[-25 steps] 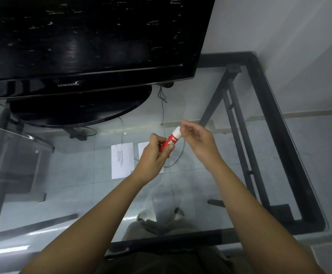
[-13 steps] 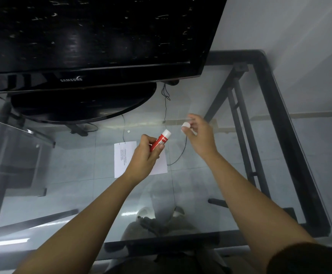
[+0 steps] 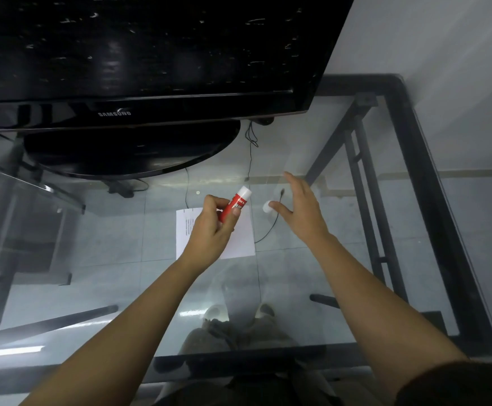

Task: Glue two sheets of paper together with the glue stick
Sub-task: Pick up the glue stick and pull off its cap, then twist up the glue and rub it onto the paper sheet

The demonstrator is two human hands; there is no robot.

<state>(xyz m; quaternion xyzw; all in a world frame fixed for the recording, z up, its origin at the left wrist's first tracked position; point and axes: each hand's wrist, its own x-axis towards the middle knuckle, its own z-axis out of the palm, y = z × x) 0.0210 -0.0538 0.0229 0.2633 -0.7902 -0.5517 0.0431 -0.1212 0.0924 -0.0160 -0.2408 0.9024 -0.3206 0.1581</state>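
My left hand (image 3: 211, 230) grips a red glue stick (image 3: 237, 204) with its white tip pointing up and right, uncapped. It hovers over white paper (image 3: 240, 238) lying on the glass table; my hand hides most of the sheets, so I cannot tell how they overlap. The small white cap (image 3: 267, 207) rests on the glass just right of the paper. My right hand (image 3: 300, 210) is spread open beside the cap, its thumb tip touching or just above it.
A black Samsung TV (image 3: 151, 54) on a wide oval stand (image 3: 133, 153) fills the back of the glass table (image 3: 341, 230). The black metal frame (image 3: 432, 200) runs along the right edge. A thin black cable (image 3: 269, 230) curls on the floor below.
My right hand pulled the white cap off the glue stick, carried it right and set it down on the glass, then opened. The left hand lowered slightly with the stick.
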